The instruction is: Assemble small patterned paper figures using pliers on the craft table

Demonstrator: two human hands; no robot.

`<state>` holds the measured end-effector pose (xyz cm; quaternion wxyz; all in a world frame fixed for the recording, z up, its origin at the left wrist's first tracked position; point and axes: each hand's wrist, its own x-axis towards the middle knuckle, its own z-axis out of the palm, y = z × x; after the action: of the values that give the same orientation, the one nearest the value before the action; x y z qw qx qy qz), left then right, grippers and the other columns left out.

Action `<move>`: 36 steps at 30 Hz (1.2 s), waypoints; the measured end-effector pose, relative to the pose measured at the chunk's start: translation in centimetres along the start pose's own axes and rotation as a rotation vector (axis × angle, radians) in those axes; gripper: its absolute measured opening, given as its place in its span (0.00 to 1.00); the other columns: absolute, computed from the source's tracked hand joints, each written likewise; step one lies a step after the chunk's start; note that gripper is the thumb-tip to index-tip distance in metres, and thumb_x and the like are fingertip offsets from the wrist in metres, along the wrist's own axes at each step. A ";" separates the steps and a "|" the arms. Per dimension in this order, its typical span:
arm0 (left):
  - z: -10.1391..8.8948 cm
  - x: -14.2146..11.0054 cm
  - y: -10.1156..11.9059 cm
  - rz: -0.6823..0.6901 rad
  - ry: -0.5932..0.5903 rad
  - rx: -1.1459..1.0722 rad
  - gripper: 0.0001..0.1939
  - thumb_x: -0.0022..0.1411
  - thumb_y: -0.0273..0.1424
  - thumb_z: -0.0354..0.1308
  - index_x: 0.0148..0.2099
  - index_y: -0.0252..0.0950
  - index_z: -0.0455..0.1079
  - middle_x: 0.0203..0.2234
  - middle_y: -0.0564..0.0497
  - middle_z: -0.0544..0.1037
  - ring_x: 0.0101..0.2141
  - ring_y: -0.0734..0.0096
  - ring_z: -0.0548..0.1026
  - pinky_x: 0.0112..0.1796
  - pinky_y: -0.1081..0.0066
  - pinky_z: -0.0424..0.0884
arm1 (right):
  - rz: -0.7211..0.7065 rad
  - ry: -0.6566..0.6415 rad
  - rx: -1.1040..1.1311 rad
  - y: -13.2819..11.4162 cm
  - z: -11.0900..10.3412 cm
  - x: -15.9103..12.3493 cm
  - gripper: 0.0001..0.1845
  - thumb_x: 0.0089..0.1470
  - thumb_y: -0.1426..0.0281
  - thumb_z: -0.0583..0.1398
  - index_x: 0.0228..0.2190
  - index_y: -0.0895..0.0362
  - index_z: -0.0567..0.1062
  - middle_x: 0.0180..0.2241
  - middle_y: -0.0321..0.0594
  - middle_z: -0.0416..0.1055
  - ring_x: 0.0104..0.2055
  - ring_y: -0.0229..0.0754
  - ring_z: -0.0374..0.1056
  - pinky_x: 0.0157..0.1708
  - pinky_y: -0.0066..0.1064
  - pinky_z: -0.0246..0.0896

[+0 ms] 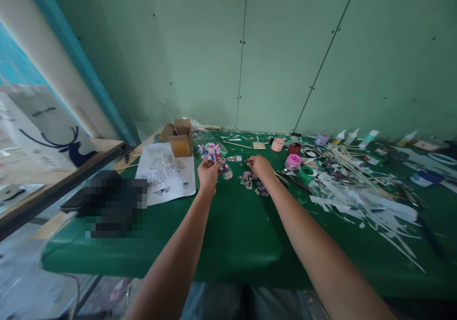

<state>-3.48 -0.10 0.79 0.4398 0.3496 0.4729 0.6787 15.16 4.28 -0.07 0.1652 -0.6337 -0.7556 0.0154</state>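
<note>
My left hand (208, 173) is closed around a small multicoloured patterned craft piece (211, 149), with pink, blue and white patches and arms sticking out. One slim patterned arm (233, 158) points toward my right hand (262, 166). The fingers of that hand are pinched together just past the arm's tip, apart from it; anything between them is too small to make out. Under and beside the right hand lie several small patterned cut pieces (247, 179) on the green table cover (235, 234).
Paint jars, a pink one (293, 162) and a green one (307, 175), stand right of my hands. Farther right are thin sticks (357, 167), white paper strips (371, 210) and glue bottles (368, 139). A cardboard box (181, 145) and printed sheet (167, 167) sit left.
</note>
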 end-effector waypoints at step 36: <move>1.1 -1.3 -0.2 0.070 -0.294 0.033 0.15 0.44 0.37 0.66 0.30 0.34 0.66 0.22 0.53 0.74 0.20 0.76 0.69 0.22 0.74 0.68 | 0.075 0.182 1.214 -4.3 -1.1 -4.4 0.12 0.46 0.60 0.62 0.29 0.55 0.78 0.34 0.39 0.77 0.39 0.46 0.70 0.42 0.35 0.60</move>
<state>-1.97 -0.93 0.85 0.4747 0.4686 0.4020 0.6273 11.96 -1.00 0.92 0.5600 -0.4513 -0.5720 0.3944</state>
